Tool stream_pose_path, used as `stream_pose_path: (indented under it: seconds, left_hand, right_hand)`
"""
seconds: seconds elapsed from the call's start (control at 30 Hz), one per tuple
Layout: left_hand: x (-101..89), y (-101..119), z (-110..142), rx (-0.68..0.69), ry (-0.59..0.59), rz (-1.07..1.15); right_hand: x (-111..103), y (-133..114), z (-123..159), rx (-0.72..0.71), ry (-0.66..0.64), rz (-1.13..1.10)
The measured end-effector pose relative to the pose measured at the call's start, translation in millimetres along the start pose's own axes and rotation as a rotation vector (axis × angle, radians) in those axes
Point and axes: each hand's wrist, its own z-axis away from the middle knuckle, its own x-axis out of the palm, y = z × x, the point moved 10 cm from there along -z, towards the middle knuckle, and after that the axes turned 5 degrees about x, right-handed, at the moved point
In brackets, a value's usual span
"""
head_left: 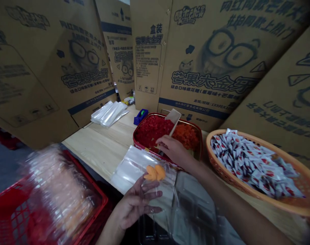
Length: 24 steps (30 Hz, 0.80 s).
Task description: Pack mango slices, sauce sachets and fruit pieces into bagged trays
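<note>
Our right grip (173,152) closes, palm down, on the scoop (173,117) in the red tray (147,116); our left grip (135,204) stays open, fingers spread, beneath a clear bag (130,166).

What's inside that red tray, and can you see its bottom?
The red tray holds dark red pieces and orange pieces, with a pale scoop standing in them. The pieces cover its bottom, and the right hand hides part of the near side.
</note>
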Motion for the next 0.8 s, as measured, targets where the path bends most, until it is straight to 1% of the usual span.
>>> stream_pose_path:
  seconds: [0.07, 0.1, 0.17, 0.2, 0.3, 0.37, 0.47, 0.6, 0.67, 0.73, 0.8]
  left_hand:
    - [-5.3, 6, 2, 0.028, 0.007, 0.014]
    - [-8.3, 10, 3, 0.043, 0.016, 0.018]
    - [-14.1, 16, 5, 0.073, 0.037, 0.021]
    - [-17.0, 20, 5, 0.087, 0.047, 0.021]
    - [-25.1, 30, 6, 0.130, 0.063, 0.024]
    - [-29.7, 37, 5, 0.163, 0.067, 0.032]
    - [-35.7, 46, 4, 0.199, 0.082, 0.030]
    - [-40.8, 54, 0, 0.225, 0.113, 0.019]
    - [-41.8, 59, -2, 0.246, 0.121, 0.016]
    - [-42.8, 62, -3, 0.262, 0.128, 0.013]
    - [-43.6, 64, -4, 0.271, 0.135, 0.017]
  right_hand:
    - [26, 16, -36, 0.097, -0.155, 0.222]
    - [40, 24, -52, 0.137, -0.234, 0.296]
    - [66, 40, -76, 0.203, -0.352, 0.379]
    - [77, 47, -85, 0.227, -0.384, 0.397]
    - [101, 62, -97, 0.275, -0.476, 0.460]
    - [109, 67, -97, 0.272, -0.519, 0.484]
    - [108, 69, -94, 0.247, -0.513, 0.504]
    - [94, 64, -92, 0.209, -0.426, 0.494]
    - [83, 55, -88, 0.192, -0.358, 0.471]
    - [68, 39, -79, 0.173, -0.264, 0.443]
    - [55, 18, -60, 0.128, -0.183, 0.307]
